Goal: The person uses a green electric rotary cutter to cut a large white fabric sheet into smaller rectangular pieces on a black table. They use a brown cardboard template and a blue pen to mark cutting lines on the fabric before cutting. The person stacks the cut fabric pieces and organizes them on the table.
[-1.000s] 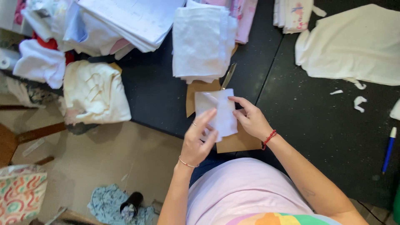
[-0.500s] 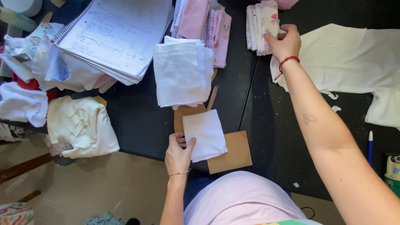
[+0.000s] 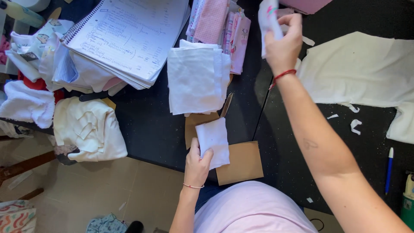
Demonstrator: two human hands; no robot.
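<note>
Right hand has lifted a small patterned cloth off the far stack, fingers pinching it in the air. Left hand still pins the white folded cloth on cardboard at the worktop edge.

A big black desk fills most of the view. Below it is a tan tiled floor. Brown wooden legs stand at the left.
</note>
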